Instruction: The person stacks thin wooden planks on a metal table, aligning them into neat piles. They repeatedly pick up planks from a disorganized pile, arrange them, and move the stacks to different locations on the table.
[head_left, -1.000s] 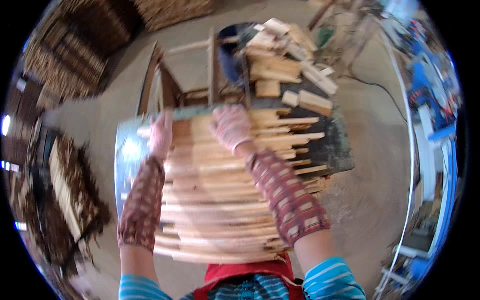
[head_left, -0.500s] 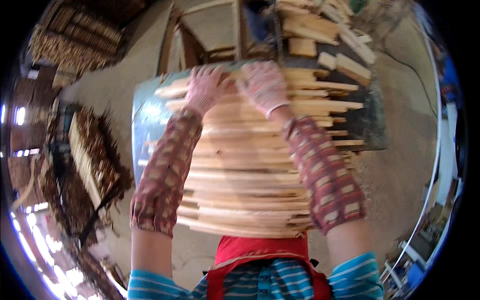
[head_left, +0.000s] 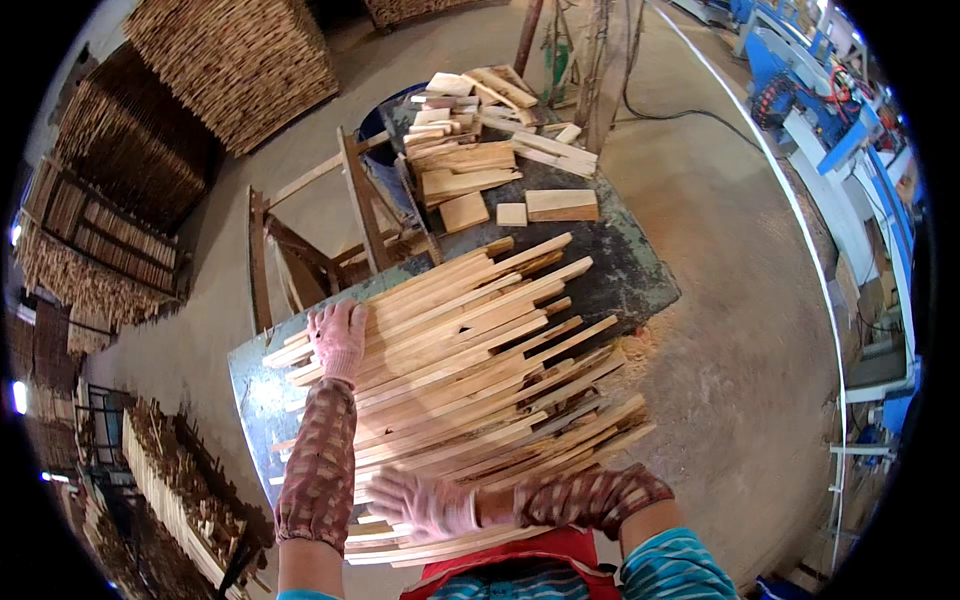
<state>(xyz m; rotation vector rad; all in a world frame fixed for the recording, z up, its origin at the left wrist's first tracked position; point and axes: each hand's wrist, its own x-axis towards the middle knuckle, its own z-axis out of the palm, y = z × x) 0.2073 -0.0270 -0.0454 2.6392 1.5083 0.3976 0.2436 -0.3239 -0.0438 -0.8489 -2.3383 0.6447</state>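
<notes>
Wooden strips (head_left: 455, 365) on the table (head_left: 640, 275), laid side by side in a wide bed, long axes slanting from left to far right. Right ends ragged, uneven; some darker, rougher strips at right. Nearest strips come close to the person's red apron (head_left: 530, 546).

Left hand (head_left: 338, 338), pink glove, lies on the strips at the far left of the bed, fingers together and pointing far; cannot tell whether they clamp any strip or only rest. Right hand (head_left: 425, 503), also gloved, blurred, is at the near left of the bed, palm side down, fingers stretched out to the left and not closed around a strip; exact contact unclear. Both forearms wear checked sleeve covers (head_left: 318, 465).

Far end of the table: heap of wood offcuts (head_left: 465, 155), with a rectangular block (head_left: 562, 205) and a smaller block (head_left: 511, 214) just beside each other, near side of heap. Wooden frame (head_left: 362, 200) beyond the table, blue bin (head_left: 376, 125) behind it. Stacked wood (head_left: 240, 65) far left, blue machinery (head_left: 850, 140) far right.
</notes>
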